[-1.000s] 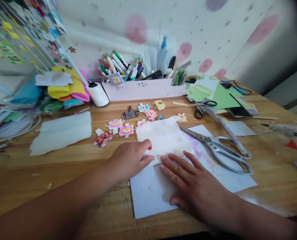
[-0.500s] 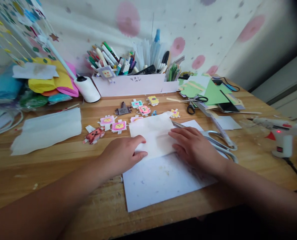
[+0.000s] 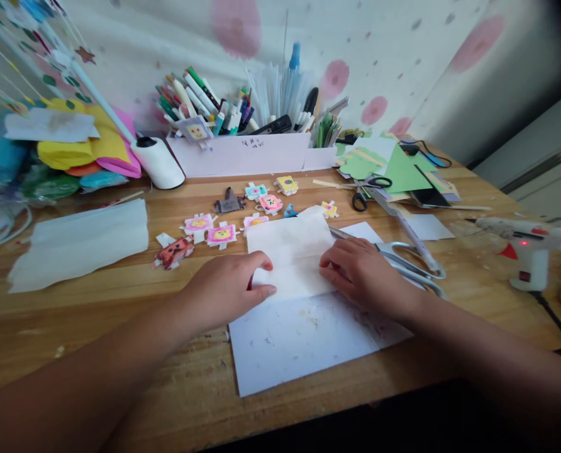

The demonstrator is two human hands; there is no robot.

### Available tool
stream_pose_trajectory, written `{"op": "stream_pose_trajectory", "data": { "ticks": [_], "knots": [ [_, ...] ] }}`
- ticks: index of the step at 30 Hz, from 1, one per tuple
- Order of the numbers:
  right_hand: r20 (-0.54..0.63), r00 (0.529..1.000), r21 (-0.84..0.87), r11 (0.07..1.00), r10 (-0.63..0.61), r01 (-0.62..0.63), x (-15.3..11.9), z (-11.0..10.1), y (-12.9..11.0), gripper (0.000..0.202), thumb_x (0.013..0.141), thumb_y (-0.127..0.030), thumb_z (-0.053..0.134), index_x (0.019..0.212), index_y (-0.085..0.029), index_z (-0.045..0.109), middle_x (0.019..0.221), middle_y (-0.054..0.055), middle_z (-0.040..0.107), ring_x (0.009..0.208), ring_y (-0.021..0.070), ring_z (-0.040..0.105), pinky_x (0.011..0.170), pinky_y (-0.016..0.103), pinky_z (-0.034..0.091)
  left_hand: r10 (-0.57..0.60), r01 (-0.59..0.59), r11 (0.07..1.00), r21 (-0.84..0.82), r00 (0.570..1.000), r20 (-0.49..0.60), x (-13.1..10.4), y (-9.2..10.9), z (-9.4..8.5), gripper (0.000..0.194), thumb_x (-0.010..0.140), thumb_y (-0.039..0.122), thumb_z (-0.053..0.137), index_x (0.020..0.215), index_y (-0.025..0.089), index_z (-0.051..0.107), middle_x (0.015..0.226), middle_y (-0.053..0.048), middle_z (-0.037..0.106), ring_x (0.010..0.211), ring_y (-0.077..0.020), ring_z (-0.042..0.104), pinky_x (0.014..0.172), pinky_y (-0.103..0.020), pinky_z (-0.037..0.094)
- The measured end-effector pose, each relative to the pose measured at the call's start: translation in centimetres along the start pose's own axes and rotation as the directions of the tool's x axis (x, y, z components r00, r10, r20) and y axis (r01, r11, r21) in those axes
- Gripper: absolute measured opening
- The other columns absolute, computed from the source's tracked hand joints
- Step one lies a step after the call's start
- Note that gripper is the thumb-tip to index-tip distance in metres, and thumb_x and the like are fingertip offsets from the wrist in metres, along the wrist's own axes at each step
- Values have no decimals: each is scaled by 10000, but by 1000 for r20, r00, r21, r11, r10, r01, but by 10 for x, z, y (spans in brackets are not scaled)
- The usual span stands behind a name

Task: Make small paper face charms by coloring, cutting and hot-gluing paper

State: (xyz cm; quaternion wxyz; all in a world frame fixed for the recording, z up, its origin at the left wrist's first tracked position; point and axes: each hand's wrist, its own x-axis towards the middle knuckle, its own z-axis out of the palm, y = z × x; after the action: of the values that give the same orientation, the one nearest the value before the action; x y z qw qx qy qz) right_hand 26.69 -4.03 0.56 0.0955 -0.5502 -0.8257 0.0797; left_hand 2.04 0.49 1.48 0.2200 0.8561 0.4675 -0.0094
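A sheet of thin white paper [image 3: 290, 251] with creases across it lies over a larger white board [image 3: 304, 340], whose surface carries small stains. My left hand [image 3: 233, 283] pinches the sheet's left edge between thumb and fingers. At the opposite edge, my right hand [image 3: 365, 274] has its fingers curled onto the paper; the thumb is partly hidden. Large silver-handled scissors [image 3: 410, 261] lie just beyond the right hand, blades partly covered by the sheet. Several small coloured paper figures, among them a red one [image 3: 173, 253] and a pink one [image 3: 222, 234], lie behind and left of the sheet.
A stack of white sheets [image 3: 82, 245] lies at left, near a white thread spool [image 3: 158, 163]. Behind stands a pen box [image 3: 243, 154] full of pens. Black-handled scissors [image 3: 377, 185], green paper [image 3: 407, 170] and a glue gun [image 3: 533, 248] with a lit red light are at right.
My right fingers have curled in more at the sheet's right edge. My left hand keeps its place on the left edge. The view has shifted slightly.
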Motion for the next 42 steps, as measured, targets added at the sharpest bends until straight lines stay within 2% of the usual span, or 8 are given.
{"op": "stream_pose_trajectory", "data": {
  "ticks": [5,11,17,26,32,36,39,42],
  "knots": [
    [-16,1000,125,992,21,-19,1,-5,-1,107,837,-136,527,773,-161,608,871,73,629,860,207,550,799,354,425,22,-22,1000,-19,1000,0,0,-2,0,298,828,404,519,1074,243,571,694,16,634,635,-177,593,587,-274,369],
    [49,980,386,901,195,-198,0,-10,-1,101,860,-238,520,817,-187,595,756,22,650,685,156,578,605,264,428,29,-30,999,-35,1000,-10,0,-4,-1,270,867,383,468,1086,254,559,866,-5,676,712,-182,618,631,-282,390],
    [78,977,268,940,198,-212,-1,-8,-3,85,836,-214,557,826,-200,640,675,-13,653,585,127,559,561,235,380,46,-46,999,12,999,9,1,-5,0,274,834,401,522,1064,272,595,734,10,652,672,-186,600,600,-275,360],
    [46,981,32,981,189,-190,2,0,-7,137,891,-242,494,883,-189,620,695,28,677,605,159,599,549,237,349,71,-69,997,44,997,-26,2,-6,3,262,855,316,485,1090,246,576,733,1,627,694,-181,596,636,-286,386],
    [65,991,-162,981,115,-104,3,5,-8,170,919,-262,453,885,-173,595,754,56,686,648,193,613,543,270,351,62,-59,988,141,998,-14,-1,-2,2,279,868,314,482,1130,235,533,754,-10,629,677,-187,592,604,-284,379],
    [-87,996,-271,963,-7,-17,-1,3,-11,189,901,-263,490,917,-139,632,909,116,666,842,263,595,679,340,442,186,-153,937,313,980,-77,-6,2,3,287,875,273,495,1148,298,579,999,-50,596,807,-218,580,637,-302,388],
    [-205,958,-263,954,-202,145,-8,2,-19,197,896,-229,498,955,-140,664,1061,122,649,953,278,556,828,414,449,382,-315,871,377,917,-116,-7,4,5,317,905,218,466,1154,360,602,1151,-51,528,991,-249,515,798,-367,403],
    [-160,922,-214,925,-352,315,-19,5,-29,246,935,-217,451,1031,-160,670,1178,92,643,1088,270,531,996,492,363,527,-443,795,415,843,-110,-8,4,10,287,941,201,424,1090,320,639,1151,-48,555,1081,-265,461,958,-467,325]
  ]
}}
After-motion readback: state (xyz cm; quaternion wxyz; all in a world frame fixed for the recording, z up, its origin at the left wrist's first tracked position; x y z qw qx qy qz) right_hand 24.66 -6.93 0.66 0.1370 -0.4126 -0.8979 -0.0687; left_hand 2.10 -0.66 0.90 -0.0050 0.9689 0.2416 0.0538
